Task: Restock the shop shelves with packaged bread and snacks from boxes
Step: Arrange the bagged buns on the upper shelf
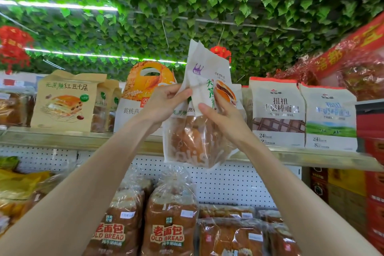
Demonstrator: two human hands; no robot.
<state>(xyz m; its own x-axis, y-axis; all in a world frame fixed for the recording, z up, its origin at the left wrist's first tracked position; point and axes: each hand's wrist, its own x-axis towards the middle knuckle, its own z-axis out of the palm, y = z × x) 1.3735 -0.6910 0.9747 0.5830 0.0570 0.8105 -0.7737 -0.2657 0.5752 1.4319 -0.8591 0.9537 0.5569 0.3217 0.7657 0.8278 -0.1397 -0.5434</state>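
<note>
Both hands are raised in front of the top shelf (87, 138) and share one bread bag (193, 143). The left hand (164, 103) pinches the folded white upper part between thumb and fingers. The right hand (225, 119) curls round the same crumpled top from the other side. The bag hangs beneath them in the air, not yet set down. Its clear lower half shows round brown buns, and its bottom edge dips a little below the shelf's front lip. Behind it stand an orange-handled pack (145, 84) to the left and white stick-bread packs (277, 110) to the right. The bag hides the space between them, so I cannot tell how much room is free. It looks light and soft, and the buns would dent under any squeeze. The thin film looks slick and crinkly, apt to slide through loose fingers. The gathered top is the safest place to hold it, as now, with a flat palm under the base once it is lifted over the lip. Pushing it in by the middle risks crushing the buns or tipping the neighbouring packs. Below, OLD BREAD loaves (168, 226) fill the lower shelf.
</note>
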